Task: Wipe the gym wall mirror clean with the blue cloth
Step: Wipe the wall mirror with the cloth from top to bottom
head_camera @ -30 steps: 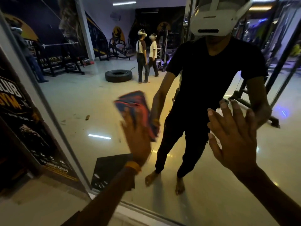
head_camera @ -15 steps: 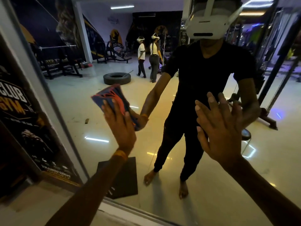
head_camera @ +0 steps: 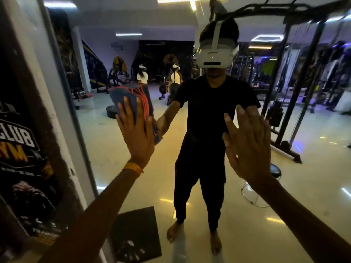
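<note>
A large wall mirror fills the view and reflects me in black clothes with a white headset. My left hand, with an orange band at the wrist, presses the folded blue cloth with orange edging flat against the glass at chest height, left of my reflection. My right hand lies flat on the mirror with its fingers spread and holds nothing, to the right of my reflection.
The mirror's pale frame runs down the left, beside a dark gym poster. A dark mat lies on the floor by the mirror's base. The glass reflects two people, a cable machine and a stool.
My left hand has swept the cloth up and to the left across the glass. The view has tilted upward. My right hand stays flat on the mirror.
</note>
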### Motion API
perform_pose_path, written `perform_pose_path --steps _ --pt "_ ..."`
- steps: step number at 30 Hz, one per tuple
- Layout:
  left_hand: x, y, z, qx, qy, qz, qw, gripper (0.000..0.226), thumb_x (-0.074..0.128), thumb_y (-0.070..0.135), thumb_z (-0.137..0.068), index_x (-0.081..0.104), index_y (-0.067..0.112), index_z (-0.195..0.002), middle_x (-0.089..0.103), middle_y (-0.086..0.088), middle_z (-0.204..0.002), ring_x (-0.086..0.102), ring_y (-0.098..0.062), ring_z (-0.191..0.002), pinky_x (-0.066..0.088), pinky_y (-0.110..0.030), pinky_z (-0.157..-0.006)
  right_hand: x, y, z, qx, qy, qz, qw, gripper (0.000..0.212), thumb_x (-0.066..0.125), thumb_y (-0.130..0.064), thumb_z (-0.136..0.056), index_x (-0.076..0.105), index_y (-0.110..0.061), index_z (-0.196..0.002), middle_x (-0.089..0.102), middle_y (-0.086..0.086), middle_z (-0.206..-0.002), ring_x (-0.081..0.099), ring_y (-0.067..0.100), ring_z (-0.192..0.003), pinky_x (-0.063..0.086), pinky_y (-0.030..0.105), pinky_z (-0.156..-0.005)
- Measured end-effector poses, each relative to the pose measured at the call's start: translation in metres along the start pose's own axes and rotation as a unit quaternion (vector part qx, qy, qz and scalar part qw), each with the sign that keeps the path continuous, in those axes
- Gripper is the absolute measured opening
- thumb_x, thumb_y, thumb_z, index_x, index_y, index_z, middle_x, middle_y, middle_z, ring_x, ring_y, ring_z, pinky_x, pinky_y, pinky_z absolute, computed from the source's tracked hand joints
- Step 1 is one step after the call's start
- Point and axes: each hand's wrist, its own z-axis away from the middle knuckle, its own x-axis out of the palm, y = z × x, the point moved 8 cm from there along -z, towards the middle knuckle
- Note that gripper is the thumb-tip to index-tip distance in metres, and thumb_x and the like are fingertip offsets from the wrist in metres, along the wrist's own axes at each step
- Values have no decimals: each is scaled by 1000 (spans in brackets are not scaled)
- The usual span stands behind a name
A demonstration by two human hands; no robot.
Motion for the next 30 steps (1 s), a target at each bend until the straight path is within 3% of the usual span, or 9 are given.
perform_pose_path --steps 3,8,13,16,18,21,23,25,30 --pt "-5 16 -13 -8 13 2 1000 62 24 45 -111 29 9 -161 19 -21 -170 4 -35 -160 0 -50 -130 2 -13 -26 13 6 20 1000 58 50 -33 -107 35 -15 -160 22 17 -169 15 38 -157 16 63 -124" --pt "6 51 11 207 -79 -7 975 58 25 44 -112 14 21 -164 13 -13 -172 0 -30 -160 -4 -49 -130 12 -47 -68 -2 38 27 999 58 51 -30 -105 35 -16 -159 20 15 -169 16 37 -158 12 58 -126" --pt "-34 -25 -87 66 25 7 998 61 31 46 -111 23 16 -164 18 -19 -171 6 -36 -159 -2 -48 -130 15 -57 -75 19 60 33 997 64 54 -29 -103 28 -19 -161 18 14 -170 15 38 -158 8 56 -127" --pt "-36 -29 -95 19 43 7 999 60 29 46 -111 27 15 -163 20 -18 -170 11 -39 -159 1 -49 -130 12 -62 -81 9 62 38 997 63 57 -27 -102 35 -16 -160 20 15 -169 15 36 -158 8 54 -128" --pt "-21 -3 -59 103 -10 3 995 58 32 40 -111 28 15 -163 16 -16 -171 6 -35 -160 -1 -49 -130 12 -69 -93 -5 65 53 996 63 59 -27 -101 37 -14 -159 20 16 -169 15 36 -158 6 52 -128" --pt "-12 3 -8 282 -71 -25 956 56 28 43 -112 27 18 -161 16 -14 -171 1 -30 -161 -4 -49 -130 14 -78 -108 -17 56 81 995 61 57 -29 -103 38 -15 -159 20 15 -169 13 35 -158 5 52 -128" --pt "-25 -29 -40 250 -42 -25 967 58 35 41 -109 25 18 -162 16 -15 -171 -2 -29 -160 -5 -47 -130 13 -74 -113 -17 58 82 995 60 56 -30 -103 39 -15 -159 20 15 -169 12 34 -159 6 54 -128" --pt "-41 -68 -87 149 -3 -27 988 61 37 41 -108 24 18 -163 14 -16 -171 2 -32 -160 -4 -47 -130 11 -62 -113 -2 71 67 995 61 56 -29 -103 38 -15 -159 21 17 -169 13 36 -158 9 57 -127" --pt "-48 -67 -102 0 76 -12 997 61 33 46 -109 28 17 -163 25 -17 -169 20 -39 -157 20 -57 -126 11 -61 -107 22 87 40 995 61 55 -28 -102 36 -15 -159 23 17 -169 16 38 -157 14 60 -125"
